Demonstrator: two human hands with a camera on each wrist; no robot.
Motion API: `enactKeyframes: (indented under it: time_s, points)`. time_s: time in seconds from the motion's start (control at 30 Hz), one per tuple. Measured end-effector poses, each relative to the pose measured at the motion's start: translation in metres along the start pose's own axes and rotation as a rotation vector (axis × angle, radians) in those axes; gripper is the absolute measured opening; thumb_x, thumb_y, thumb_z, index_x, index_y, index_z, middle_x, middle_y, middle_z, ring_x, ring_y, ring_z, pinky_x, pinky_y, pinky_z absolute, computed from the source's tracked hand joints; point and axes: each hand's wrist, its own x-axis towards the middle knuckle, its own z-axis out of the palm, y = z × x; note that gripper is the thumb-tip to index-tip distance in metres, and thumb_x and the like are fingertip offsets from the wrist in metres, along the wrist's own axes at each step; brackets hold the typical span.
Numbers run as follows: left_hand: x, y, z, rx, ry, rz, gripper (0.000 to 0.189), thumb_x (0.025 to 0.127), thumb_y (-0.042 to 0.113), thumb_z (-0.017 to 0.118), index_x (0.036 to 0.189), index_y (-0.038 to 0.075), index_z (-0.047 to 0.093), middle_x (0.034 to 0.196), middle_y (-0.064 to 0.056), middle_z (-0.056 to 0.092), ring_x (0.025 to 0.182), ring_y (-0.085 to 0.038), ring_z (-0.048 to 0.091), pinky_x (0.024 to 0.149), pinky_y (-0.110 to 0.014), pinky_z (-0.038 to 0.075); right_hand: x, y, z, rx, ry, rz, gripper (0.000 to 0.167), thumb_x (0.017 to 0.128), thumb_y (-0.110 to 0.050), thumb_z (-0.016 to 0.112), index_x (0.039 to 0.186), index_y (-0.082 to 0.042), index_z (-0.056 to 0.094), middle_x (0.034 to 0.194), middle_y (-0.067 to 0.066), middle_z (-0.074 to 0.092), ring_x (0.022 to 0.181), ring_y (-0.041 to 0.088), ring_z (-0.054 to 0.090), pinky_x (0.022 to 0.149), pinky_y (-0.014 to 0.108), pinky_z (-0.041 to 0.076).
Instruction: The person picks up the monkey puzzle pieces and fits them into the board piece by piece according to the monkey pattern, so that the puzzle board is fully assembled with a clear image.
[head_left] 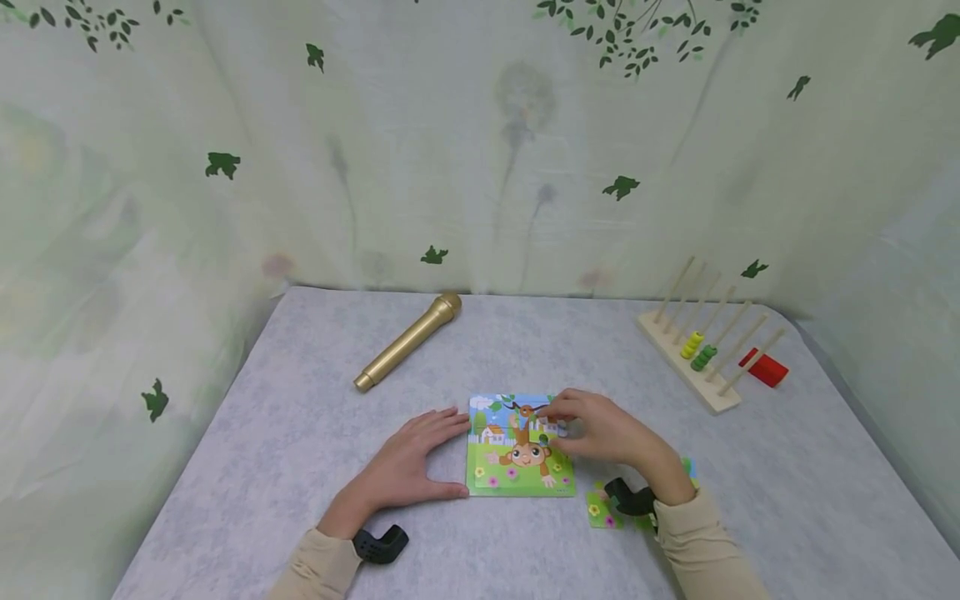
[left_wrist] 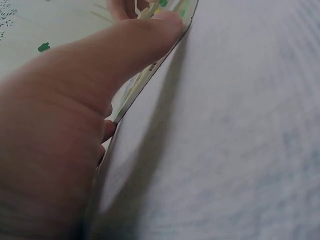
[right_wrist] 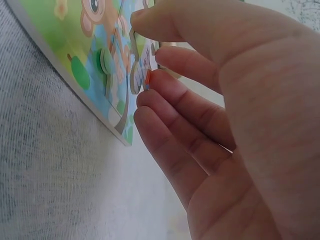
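Observation:
A square jigsaw puzzle board (head_left: pixel 483 482) with a cartoon monkey picture lies on the table. My left hand (head_left: pixel 408 462) frames its left side, the thumb at the lower left corner and the fingertips near the upper left edge. In the left wrist view the left thumb (left_wrist: pixel 145 40) lies along the board's rim. My right hand (head_left: pixel 600 429) is over the board's right side. Between its thumb and fingers it pinches a puzzle piece (right_wrist: pixel 142 65), tilted up from the board's surface in the right wrist view.
Loose puzzle pieces (head_left: pixel 596 512) lie under the right wrist, partly hidden by it. Behind the board is a gold toy microphone (head_left: pixel 405 343). At the back right stands a wooden peg rack (head_left: pixel 693 367) with yellow and green beads, beside a red object (head_left: pixel 765 368).

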Motion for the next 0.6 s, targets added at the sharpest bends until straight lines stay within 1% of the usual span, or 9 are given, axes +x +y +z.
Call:
enactKeyframes:
  time_s: [0.33,0.5,0.6]
  points:
    - [0.001,0.001,-0.002,0.004,-0.005,0.007,0.09,0.082,0.065,0.078,0.152,0.015,0.052,0.159,-0.002,0.048,0.152,-0.023,0.038,0.128,-0.047,0.028,0.007,-0.007,0.002,0.005,-0.005,-0.014,0.035,0.094,-0.023,0.077,0.127,-0.014,0.073,0.113,-0.003,0.068,0.1,0.014,0.068,0.087,0.036,0.061]
    - [-0.001,0.002,-0.002,0.005,-0.003,0.008,0.09,0.081,0.064,0.079,0.152,0.015,0.053,0.159,-0.003,0.049,0.151,-0.024,0.038,0.128,-0.048,0.028,0.012,-0.011,0.004,0.002,-0.011,-0.013,0.034,0.093,-0.022,0.077,0.126,-0.015,0.074,0.112,-0.004,0.068,0.095,0.012,0.065,0.081,0.03,0.058]
    - [-0.002,0.003,-0.003,0.003,-0.003,0.006,0.09,0.081,0.064,0.079,0.152,0.014,0.053,0.159,-0.003,0.049,0.151,-0.024,0.039,0.128,-0.048,0.028,0.014,-0.013,0.007,0.002,-0.017,-0.001,0.035,0.092,-0.023,0.078,0.126,-0.015,0.074,0.112,-0.006,0.067,0.096,0.011,0.064,0.081,0.028,0.058]
